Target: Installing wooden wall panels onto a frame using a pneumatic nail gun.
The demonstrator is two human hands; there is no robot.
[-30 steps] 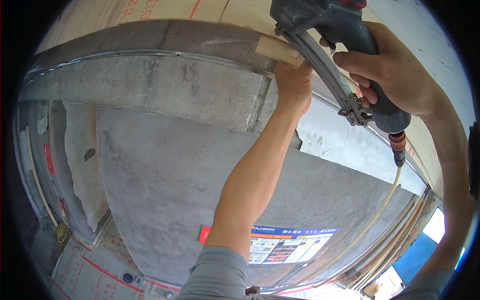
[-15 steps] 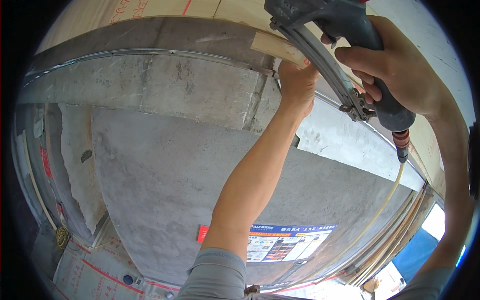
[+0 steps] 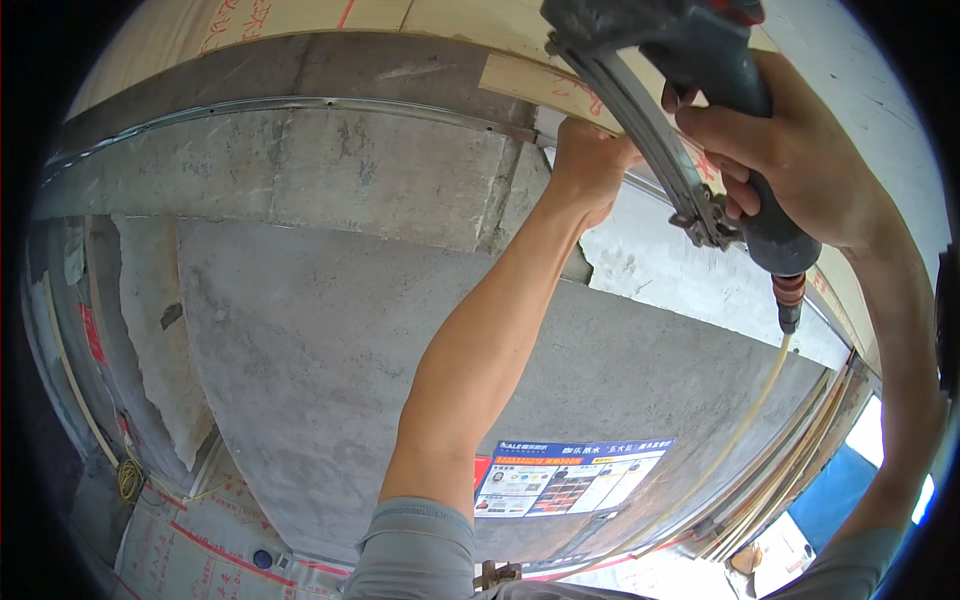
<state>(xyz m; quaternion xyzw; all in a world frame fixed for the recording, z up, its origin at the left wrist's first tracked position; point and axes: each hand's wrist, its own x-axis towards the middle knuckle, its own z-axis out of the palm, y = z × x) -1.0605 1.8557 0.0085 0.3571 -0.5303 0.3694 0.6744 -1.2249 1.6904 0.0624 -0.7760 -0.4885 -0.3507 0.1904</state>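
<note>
My right hand (image 3: 780, 155) grips the black handle of a pneumatic nail gun (image 3: 685, 45), its long metal magazine sloping down to the right and a pale yellow hose (image 3: 762, 400) hanging from its fitting. My left hand (image 3: 590, 170) is raised with its fingers closed on a short pale wooden strip (image 3: 530, 85) marked in red, held along the edge of the wooden boards (image 3: 430, 22) overhead. The gun's front lies over the right part of that strip; whether it touches the wood is not clear. A thin metal channel (image 3: 250, 105) runs along the concrete beam below.
Below the beam (image 3: 380, 185) is a grey plastered wall (image 3: 290, 350) with a blue-and-white poster (image 3: 570, 475). Long wooden strips (image 3: 800, 450) lean at the right near a bright opening and a blue panel (image 3: 820, 520). A cable coil (image 3: 130, 480) lies at lower left by red-lined floor covering (image 3: 210, 530).
My left hand and the wooden strip have shifted slightly left in the picture. The nail gun and my right hand have moved a little, ending slightly lower than half a second ago.
</note>
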